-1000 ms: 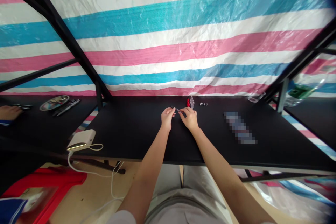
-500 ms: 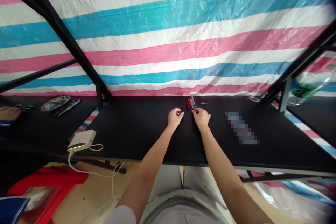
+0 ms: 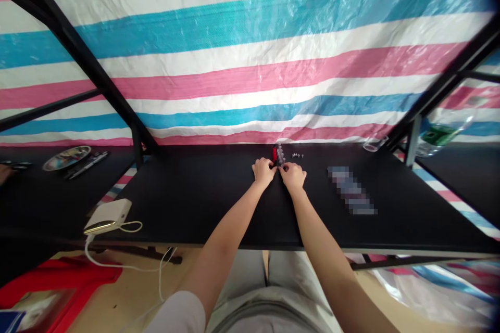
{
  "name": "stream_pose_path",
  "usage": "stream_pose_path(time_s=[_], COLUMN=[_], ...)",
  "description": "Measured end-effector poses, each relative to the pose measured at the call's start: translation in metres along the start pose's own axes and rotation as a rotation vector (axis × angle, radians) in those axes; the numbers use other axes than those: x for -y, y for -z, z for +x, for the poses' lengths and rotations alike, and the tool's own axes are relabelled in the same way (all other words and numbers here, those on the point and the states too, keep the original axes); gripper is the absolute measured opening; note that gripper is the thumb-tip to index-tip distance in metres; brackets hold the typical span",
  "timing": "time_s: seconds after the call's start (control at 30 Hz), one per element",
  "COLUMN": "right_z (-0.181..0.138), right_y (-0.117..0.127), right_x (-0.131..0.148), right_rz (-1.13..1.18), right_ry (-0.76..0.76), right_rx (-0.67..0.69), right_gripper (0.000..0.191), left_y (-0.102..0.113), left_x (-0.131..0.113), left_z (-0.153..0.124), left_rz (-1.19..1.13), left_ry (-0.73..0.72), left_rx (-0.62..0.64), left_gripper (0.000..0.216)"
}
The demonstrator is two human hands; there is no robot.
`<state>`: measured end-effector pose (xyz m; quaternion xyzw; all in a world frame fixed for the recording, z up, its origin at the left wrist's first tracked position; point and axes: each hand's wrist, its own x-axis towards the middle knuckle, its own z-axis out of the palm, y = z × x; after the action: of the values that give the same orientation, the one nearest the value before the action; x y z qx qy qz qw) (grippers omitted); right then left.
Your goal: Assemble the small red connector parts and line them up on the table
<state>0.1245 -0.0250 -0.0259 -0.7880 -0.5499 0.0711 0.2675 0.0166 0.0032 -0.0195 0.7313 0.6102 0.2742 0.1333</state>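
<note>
My left hand (image 3: 264, 171) is closed in a pinch over the black table (image 3: 187, 192), on a small black piece (image 3: 276, 163) too small to name. Close beside it, fingertips almost meeting, my right hand (image 3: 294, 175) is also pinched, but its fingers hide whatever they hold. Just beyond the fingertips stands a small red object (image 3: 274, 153). Right of that runs a row of small translucent pieces (image 3: 281, 153). Several tiny shiny metal pieces (image 3: 297, 155) lie in a line farther right.
A white power bank (image 3: 111, 214) with a cable lies at the left edge. To the right are a blurred-out flat item (image 3: 352, 190), a clear cup (image 3: 375, 142) and a plastic bottle (image 3: 437, 137). On the neighbouring table sit a dish (image 3: 67, 158) and pens (image 3: 88, 165).
My hands have come together, the left bringing the black piece toward the right hand. The view has shifted slightly, and the other person's hand at far left is mostly out of frame.
</note>
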Motion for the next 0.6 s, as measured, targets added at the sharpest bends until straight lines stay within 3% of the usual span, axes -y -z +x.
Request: stream_pose_path(time_s=[0.13,0.27,0.4,0.6], right_z=[0.0,0.0,0.0,-0.001], right_y=[-0.001,-0.003,-0.005,-0.006], right_x=[-0.001,-0.002,-0.003,-0.003], right_rz=[0.018,0.024,0.021,-0.01], right_ry=[0.0,0.014,0.024,0.032], right_rx=[-0.014,-0.035,-0.047,-0.048], right_gripper=[0.023,0.023,0.023,0.022], left_y=[0.005,0.011,0.012,0.014], left_x=[0.003,0.007,0.009,0.013], left_z=[-0.005,-0.011,-0.013,-0.01], left_rz=[0.011,-0.04,0.016,-0.057], left_ry=[-0.098,-0.3,-0.388,-0.291], left_rx=[0.0,-0.018,-0.024,-0.116], left_gripper=[0.029,0.051,0.036,0.019])
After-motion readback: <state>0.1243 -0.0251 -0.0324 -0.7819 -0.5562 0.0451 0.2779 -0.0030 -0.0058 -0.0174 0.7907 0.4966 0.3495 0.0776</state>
